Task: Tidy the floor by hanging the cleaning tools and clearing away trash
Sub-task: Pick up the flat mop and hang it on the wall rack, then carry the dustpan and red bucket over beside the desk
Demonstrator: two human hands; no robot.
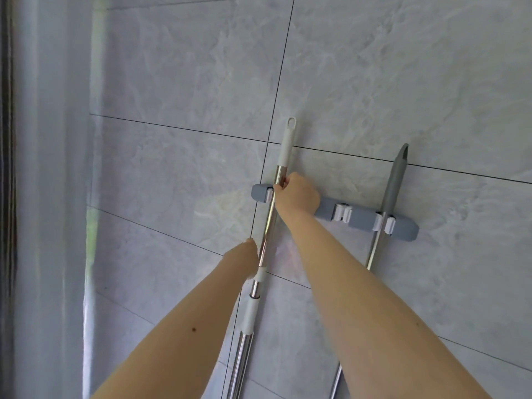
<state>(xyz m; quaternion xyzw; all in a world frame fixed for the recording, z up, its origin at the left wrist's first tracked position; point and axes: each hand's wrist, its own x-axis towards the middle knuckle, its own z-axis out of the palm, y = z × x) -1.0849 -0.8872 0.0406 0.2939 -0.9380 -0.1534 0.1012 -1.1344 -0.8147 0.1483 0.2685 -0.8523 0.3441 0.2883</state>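
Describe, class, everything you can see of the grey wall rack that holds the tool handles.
The wall rack is a long grey bar, plastic by its look, fixed level on the marbled tile wall. It carries white clips: the right one grips a grey-topped handle, the middle one stands empty. At its left end the right hand presses a white-topped steel handle at the clip, covering part of the bar. The left hand holds that handle lower down.
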